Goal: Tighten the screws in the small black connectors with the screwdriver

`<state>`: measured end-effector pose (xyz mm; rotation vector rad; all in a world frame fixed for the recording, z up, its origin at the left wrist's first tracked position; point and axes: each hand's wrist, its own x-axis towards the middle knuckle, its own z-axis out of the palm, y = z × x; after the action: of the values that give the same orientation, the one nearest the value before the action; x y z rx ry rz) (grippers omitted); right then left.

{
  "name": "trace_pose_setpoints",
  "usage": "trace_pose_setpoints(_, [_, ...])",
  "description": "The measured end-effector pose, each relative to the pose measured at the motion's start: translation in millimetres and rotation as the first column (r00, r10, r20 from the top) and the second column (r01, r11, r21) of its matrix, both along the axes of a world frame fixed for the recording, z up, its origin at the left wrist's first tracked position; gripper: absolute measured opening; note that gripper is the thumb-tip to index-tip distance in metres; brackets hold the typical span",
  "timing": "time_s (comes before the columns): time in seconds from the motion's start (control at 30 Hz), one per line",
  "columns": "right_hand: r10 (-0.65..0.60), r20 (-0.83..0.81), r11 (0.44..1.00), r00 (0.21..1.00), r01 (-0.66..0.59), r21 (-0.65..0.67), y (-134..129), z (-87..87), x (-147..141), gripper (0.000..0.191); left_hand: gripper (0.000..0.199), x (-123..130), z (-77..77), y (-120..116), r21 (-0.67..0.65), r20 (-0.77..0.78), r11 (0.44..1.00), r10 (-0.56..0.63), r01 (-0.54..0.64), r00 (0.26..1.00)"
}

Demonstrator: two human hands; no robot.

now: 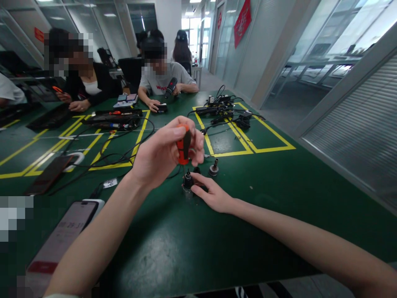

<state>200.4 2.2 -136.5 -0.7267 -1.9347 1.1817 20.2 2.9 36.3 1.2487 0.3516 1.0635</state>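
Note:
My left hand [169, 151] is wrapped round the handle of an orange and black screwdriver [183, 148], held upright with its shaft pointing down. Beneath it, a small black cylindrical part [187, 182] stands on the green table [266, 182]. The fingers of my right hand [214, 193] pinch that part from the right side. The screwdriver's tip is at or just above the part's top; contact is too small to tell. A metal part with an upright stem [214, 167] stands a little behind and to the right.
Phones [66, 236] [51, 174] lie at the left among cables. A tool tray [113, 118] and a heap of black cables [223, 109] are farther back. Across the table, a person [167, 78] holds a power tool [171, 87]; another person [93, 85] sits left.

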Motion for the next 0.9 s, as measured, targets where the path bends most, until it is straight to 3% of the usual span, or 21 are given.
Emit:
trace_pose_setpoints(0.2, [0.002, 0.013, 1.0, 1.0, -0.002, -0.011, 0, 3.7, -2, 0.049, 0.031, 0, 4.8, -3, 0.023, -0.026, 0.999, 0.04, -0.039, 0.999])
trace_pose_setpoints(0.33, [-0.004, 0.014, 1.0, 1.0, 0.004, -0.013, -1, 8.1, -3, 0.047, 0.039, 1, 7.3, -3, 0.048, -0.036, 0.997, 0.055, -0.053, 0.998])
trace_pose_setpoints(0.6, [0.005, 0.011, 1.0, 1.0, -0.005, 0.007, -1, 9.5, -3, 0.051, 0.033, 3, 6.2, -4, -0.025, -0.027, 0.988, 0.152, -0.153, 0.988])
trace_pose_setpoints(0.9, [0.008, 0.0, 1.0, 1.0, -0.008, -0.024, -1, 5.7, -1, 0.048, 0.035, 5, 7.7, -5, 0.037, -0.033, 0.995, 0.091, -0.09, 0.995])
